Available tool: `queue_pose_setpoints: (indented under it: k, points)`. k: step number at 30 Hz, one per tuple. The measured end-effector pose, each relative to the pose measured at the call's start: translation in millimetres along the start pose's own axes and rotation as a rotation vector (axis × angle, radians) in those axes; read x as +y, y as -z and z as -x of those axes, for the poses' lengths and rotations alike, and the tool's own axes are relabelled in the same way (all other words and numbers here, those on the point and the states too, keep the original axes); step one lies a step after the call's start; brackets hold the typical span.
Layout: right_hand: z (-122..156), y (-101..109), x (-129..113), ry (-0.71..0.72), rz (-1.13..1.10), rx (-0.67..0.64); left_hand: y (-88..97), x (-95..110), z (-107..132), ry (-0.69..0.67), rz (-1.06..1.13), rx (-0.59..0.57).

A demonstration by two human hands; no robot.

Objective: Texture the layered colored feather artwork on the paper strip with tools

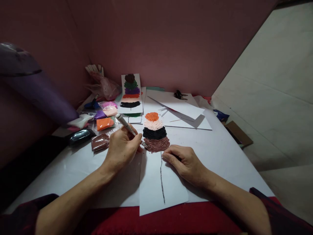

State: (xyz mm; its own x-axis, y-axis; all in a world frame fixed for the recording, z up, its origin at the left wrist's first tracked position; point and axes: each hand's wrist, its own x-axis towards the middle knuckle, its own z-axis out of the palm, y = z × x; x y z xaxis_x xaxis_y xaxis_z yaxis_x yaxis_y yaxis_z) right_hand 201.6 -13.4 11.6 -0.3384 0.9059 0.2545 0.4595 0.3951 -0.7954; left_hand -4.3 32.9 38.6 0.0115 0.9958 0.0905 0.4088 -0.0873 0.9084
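Observation:
My left hand is closed around a slim white pen-like tool with a patterned upper end. Its tip meets the left edge of a brown clay band on a white sheet of paper. Above that band lie black clay, pale peach clay and an orange clay top, all textured with grooves. A dark drawn line runs down the sheet below the clay. My right hand rests on the paper just below the brown band, fingers curled, thumb against forefinger, nothing visible in them.
A finished-looking card with coloured clay bands leans at the back. Left of it lie several clay packets, including orange and brown. White papers and black keys lie behind. A purple cylinder slants at left.

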Motion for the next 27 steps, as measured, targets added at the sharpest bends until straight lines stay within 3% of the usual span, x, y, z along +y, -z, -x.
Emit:
queue_pose_setpoints:
  k: [6,27]
  points:
    - [1.6,-0.1,0.6,-0.023,-0.002,0.005,-1.4,-5.4,-2.4,-0.065,-0.020,0.002]
    - [2.4,-1.0,2.2,-0.026,-0.027,0.000,4.9,-5.1,-9.9,-0.098,-0.141,0.054]
